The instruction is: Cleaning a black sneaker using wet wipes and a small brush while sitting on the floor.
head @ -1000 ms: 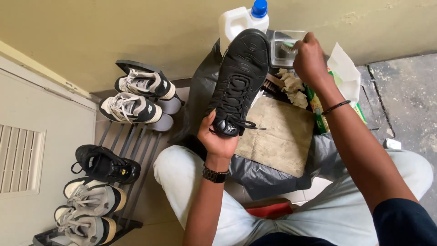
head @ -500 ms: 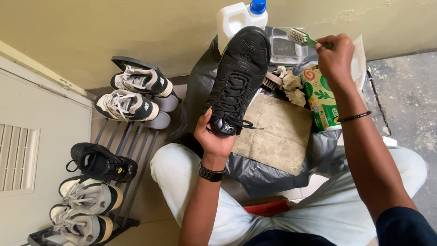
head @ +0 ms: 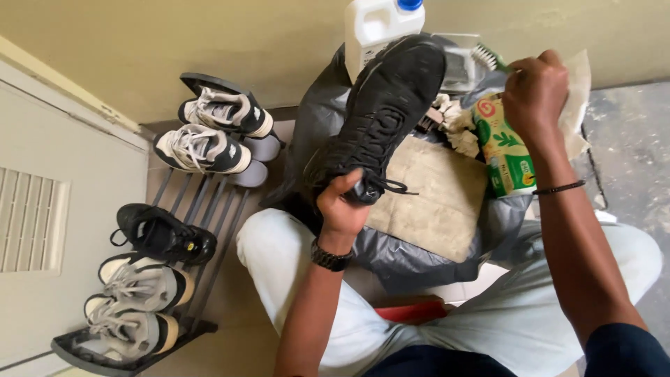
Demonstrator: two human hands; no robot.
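Black mesh and rubber fill my left hand (head: 342,206): I grip a black sneaker (head: 380,119) at its heel end, fingers closed around it, sole turned up toward me and toe pointing away toward the wall. It hangs above my lap, over a stained beige cloth (head: 433,199) that lies on a grey plastic bag (head: 412,255) spread across my pale trousers.

My right hand (head: 534,94) is raised farther out, closed around the handle of a small brush (head: 487,57), whose pale bristles stick out to the left, just beside the sneaker's toe. Under that hand stands a green and yellow printed packet (head: 506,150), with crumpled whitish rags (head: 457,122) beside it.

Off to my left, a dark metal shoe rack (head: 202,209) on the floor carries three grey and white sneakers and one black shoe (head: 164,234), with two more grey sneakers (head: 213,129) at its far end. Farthest away, against the yellow wall, stands a white plastic jug (head: 373,24) with a blue cap.
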